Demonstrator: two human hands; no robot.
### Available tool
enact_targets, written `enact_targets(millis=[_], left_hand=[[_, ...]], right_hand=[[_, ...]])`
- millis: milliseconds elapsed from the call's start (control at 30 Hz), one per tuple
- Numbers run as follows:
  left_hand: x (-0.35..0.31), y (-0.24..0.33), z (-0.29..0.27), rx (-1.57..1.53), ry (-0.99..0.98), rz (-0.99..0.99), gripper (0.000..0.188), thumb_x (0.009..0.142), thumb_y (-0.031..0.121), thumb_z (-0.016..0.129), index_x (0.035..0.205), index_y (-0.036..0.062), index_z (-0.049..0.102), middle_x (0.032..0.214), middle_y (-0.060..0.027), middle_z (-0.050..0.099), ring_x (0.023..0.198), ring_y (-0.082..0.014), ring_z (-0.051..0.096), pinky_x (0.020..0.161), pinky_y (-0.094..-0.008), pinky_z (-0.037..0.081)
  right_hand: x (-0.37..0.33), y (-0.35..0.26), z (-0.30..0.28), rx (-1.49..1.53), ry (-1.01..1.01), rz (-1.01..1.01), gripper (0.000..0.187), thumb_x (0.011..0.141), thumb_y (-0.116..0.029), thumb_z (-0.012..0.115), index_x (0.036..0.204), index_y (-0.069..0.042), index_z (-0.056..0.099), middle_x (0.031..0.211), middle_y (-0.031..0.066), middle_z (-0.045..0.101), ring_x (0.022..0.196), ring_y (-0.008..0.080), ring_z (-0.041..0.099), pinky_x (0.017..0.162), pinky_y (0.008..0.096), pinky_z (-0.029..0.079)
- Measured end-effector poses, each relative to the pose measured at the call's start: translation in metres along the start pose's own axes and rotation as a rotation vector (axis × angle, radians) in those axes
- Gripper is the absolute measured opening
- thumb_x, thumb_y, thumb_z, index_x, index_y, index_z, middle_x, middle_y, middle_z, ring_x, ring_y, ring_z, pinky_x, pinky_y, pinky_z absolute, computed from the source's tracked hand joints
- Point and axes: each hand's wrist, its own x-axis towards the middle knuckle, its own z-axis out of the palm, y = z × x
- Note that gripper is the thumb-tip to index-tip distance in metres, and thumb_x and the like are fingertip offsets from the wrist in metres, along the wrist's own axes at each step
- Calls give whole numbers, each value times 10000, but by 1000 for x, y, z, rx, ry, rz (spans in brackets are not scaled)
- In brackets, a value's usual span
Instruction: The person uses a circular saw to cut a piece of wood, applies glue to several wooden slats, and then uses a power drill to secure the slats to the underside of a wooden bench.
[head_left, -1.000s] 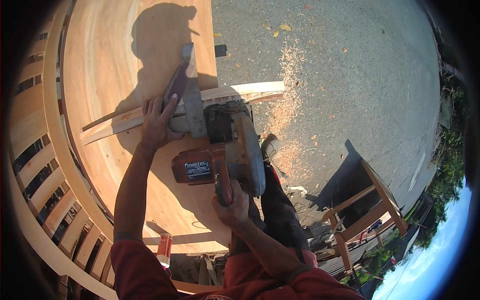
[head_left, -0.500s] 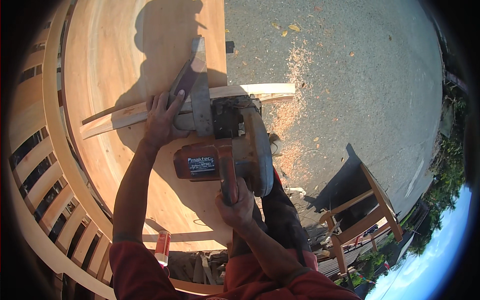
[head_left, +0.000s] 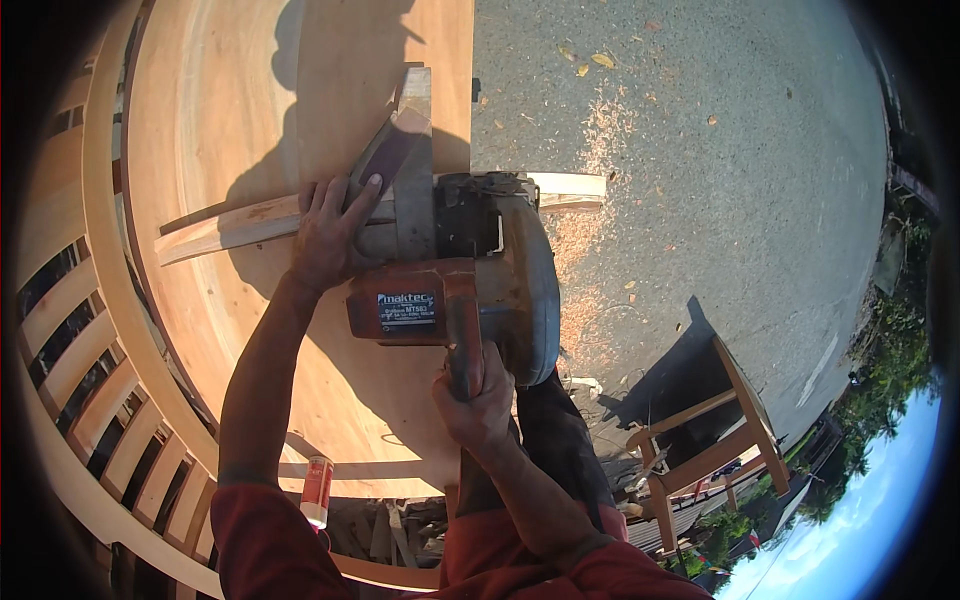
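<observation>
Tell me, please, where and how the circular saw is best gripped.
The rear handle looks best, taken from the person's side: on the circular saw it juts back toward the body, left of the blade guard, and is slim enough that the right hand closes around it.

The right hand [head_left: 482,405] is wrapped around the rear handle of a circular saw [head_left: 462,300]. To the saw's left, the left hand [head_left: 330,225] lies over a slightly curved wood strip [head_left: 230,228] and the lower part of an angled guide [head_left: 414,170], its thumb extended. The strip passes under the saw and juts out on its right. A broad wooden counter [head_left: 200,110] spreads left of the saw, with a slatted wooden frame [head_left: 95,200] beyond. Right of the saw, wood shavings [head_left: 590,335] lie on pavement [head_left: 700,180]; below left stands a red-and-white container [head_left: 316,485].
</observation>
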Motion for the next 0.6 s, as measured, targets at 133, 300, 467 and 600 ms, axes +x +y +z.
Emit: enact_targets(millis=[133, 300, 467, 600], left_hand=[[-2, -6, 6, 19, 50, 31, 1124, 536, 422, 931, 1536, 178, 481, 1260, -203, 513, 1187, -405, 512, 1083, -554, 352], [-1, -2, 2, 18, 13, 5, 1051, 613, 397, 903, 1547, 189, 468, 1265, -204, 518, 1189, -396, 514, 1094, -554, 351], [-12, -15, 8, 102, 38, 17, 1005, 650, 361, 884, 1550, 202, 466, 1256, -185, 519, 1190, -387, 517, 1088, -542, 360], [-2, -13, 17, 70, 71, 52, 935, 690, 342, 861, 1539, 233, 485, 1252, -158, 531, 1203, -350, 525, 1066, -508, 376]], right_hand=[[4, -1, 0, 34, -6, 50, 258, 776, -43, 732, 990, -53, 589, 811, 62, 674, 722, 172, 683, 706, 335, 545], [8, -2, -3, 71, 6, 53, 266, 775, -23, 733, 998, -56, 593, 807, 23, 656, 722, 106, 644, 704, 302, 533], [11, -3, 4, 88, -7, 57, 277, 774, 8, 708, 1013, -44, 578, 816, 57, 659, 692, 166, 669, 662, 323, 542], [8, 5, 5, 268, 32, 169, 306, 812, 97, 599, 1100, 9, 543, 822, 65, 592, 633, 130, 586, 551, 261, 503]])
